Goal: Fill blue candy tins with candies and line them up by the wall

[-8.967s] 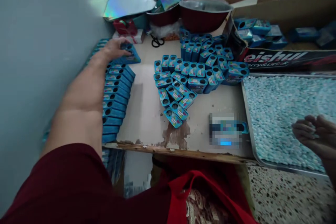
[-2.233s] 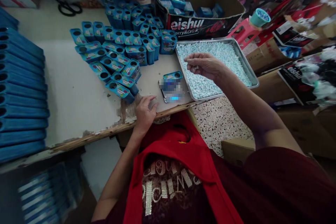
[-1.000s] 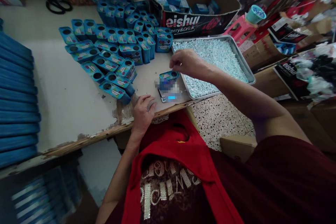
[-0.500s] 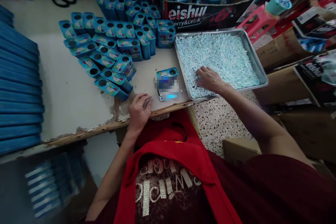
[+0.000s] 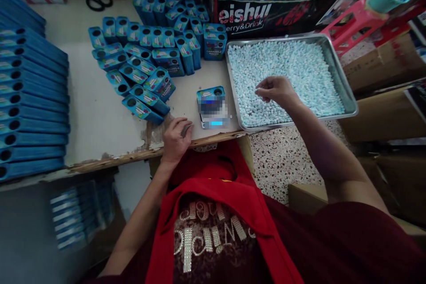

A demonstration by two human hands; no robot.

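While the bare left hand (image 5: pixel 177 138) rested at the chipped front edge of the pale desk (image 5: pixel 89 120), its fingers loosely bent and their grip impossible to tell, the bare right hand (image 5: pixel 276 91) hung over small, pale blue and white pellets (image 5: pixel 293 62) in a shallow metal tray (image 5: pixel 351 107). Its fingers were drawn together; whether they pinched any pellets could not be told. A light pinch, kept low above the tray, seemed best, lest pellets scatter toward the blue, rectangular, round-holed box (image 5: pixel 210 92) just beside it, partly blurred.

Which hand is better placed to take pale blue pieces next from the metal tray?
Probably the right hand: it is over the tray, close to the pale blue pieces. The left hand is at the table edge, with a blue container between it and the tray.
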